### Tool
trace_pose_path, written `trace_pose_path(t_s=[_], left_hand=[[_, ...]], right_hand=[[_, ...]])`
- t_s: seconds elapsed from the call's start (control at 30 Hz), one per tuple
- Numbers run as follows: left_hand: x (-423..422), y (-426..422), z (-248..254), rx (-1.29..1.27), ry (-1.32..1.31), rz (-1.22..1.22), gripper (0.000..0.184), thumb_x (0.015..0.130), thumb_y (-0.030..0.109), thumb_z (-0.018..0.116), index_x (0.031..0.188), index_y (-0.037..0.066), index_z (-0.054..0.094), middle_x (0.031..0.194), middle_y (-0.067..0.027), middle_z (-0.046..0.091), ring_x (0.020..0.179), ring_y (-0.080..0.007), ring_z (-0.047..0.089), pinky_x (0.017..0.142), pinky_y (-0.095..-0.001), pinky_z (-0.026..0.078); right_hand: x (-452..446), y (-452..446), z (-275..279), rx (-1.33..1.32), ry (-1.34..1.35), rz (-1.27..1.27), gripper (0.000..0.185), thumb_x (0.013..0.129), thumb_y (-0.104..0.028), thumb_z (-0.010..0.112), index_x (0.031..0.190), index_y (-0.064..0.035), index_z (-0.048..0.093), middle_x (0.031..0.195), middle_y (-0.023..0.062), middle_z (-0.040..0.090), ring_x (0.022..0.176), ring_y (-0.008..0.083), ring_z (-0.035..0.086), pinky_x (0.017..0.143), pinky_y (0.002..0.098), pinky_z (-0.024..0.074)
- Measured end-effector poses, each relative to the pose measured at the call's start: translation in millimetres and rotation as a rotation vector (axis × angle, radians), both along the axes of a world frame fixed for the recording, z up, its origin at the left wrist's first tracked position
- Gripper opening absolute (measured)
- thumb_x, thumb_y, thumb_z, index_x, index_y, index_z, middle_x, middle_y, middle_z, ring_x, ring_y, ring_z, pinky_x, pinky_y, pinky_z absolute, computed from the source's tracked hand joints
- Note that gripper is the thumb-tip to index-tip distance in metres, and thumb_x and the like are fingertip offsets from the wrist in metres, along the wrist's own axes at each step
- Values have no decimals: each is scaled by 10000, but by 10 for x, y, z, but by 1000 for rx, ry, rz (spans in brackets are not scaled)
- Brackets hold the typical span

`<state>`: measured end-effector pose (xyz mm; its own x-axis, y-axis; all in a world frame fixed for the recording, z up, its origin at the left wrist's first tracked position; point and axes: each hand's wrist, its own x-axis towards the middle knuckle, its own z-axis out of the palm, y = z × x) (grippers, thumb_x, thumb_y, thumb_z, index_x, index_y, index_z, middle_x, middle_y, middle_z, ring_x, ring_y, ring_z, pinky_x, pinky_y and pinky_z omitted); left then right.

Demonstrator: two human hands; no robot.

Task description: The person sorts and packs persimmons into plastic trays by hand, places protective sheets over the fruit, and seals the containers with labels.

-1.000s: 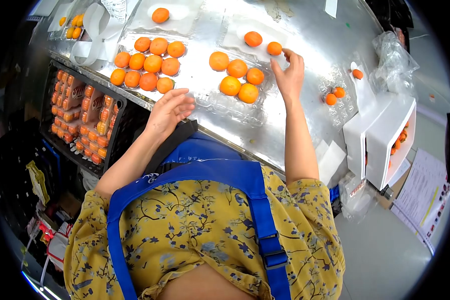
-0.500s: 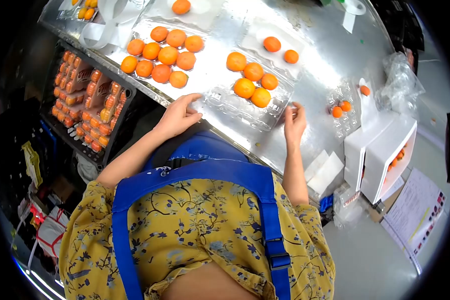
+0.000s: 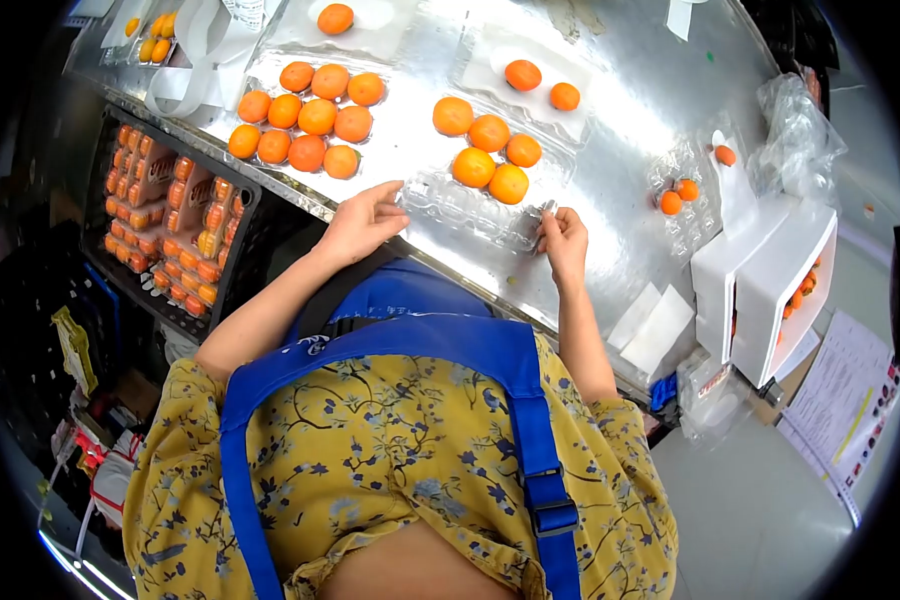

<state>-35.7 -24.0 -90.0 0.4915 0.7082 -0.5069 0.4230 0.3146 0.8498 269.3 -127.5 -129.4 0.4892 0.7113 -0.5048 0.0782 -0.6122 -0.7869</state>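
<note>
A clear plastic fruit tray (image 3: 460, 212) lies on the metal table in front of me, its far part holding several oranges (image 3: 473, 167) and its near cups bare. My left hand (image 3: 363, 224) is at the tray's left corner, thumb and fingers closed around the edge. At the opposite corner, my right hand (image 3: 564, 246) pinches the rim between thumb and fingertips. Left of it sits another clear tray filled with rows of oranges (image 3: 316, 117). Behind the held tray, two oranges (image 3: 523, 74) rest on a white-lined lid.
A black crate (image 3: 235, 250) of packed orange boxes stands below the table's left edge. To the right are a small clear tray (image 3: 692, 222) with two fruits, white foam boxes (image 3: 760, 290), white paper sheets (image 3: 652, 325) and crumpled plastic (image 3: 795, 130). White ribbon (image 3: 185, 70) lies far left.
My right hand has moved inward and closed on the tray's right corner. My left fingers have drawn together at the left corner. The whole view has shifted slightly.
</note>
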Motion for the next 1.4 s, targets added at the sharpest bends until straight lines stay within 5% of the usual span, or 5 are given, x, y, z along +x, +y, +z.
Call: trace_pose_path(t_s=[0.4,0.53,0.97,1.1,1.4], left_hand=[[250,230,55,-39,24,-134,577,831,117,599,1331,-40,356,1134,-186,530,1055,-202,563,840,-280,465],[436,338,-40,65,16,-121,583,789,198,640,1275,-48,432,1077,-234,592,970,-240,619,816,-315,488],[1456,920,-14,233,56,-312,621,770,282,642,1253,-58,452,1030,-225,616,955,-262,621,830,-317,478],[1725,1030,45,257,72,-357,648,748,331,645,1229,-66,472,981,-219,638,930,-284,631,825,-327,484],[2066,1233,46,288,120,-413,631,741,337,644,1204,-68,503,955,-216,640,893,-289,626,805,-345,484]], right_hand=[[129,61,73,9,-19,-101,154,855,-137,585,838,14,563,580,26,550,405,79,473,391,235,378],[275,82,61,51,-69,-132,231,831,-113,593,1006,34,560,628,33,566,449,79,498,425,231,401],[605,339,319,294,-773,6,552,735,-68,660,1236,-26,433,1175,152,457,935,230,534,783,322,465],[774,541,342,376,-843,86,549,686,-84,690,1186,-19,472,1172,187,448,1085,347,451,928,395,391],[1098,900,308,241,-818,125,603,650,-102,711,1205,-71,478,1138,176,470,1068,340,465,919,389,399]])
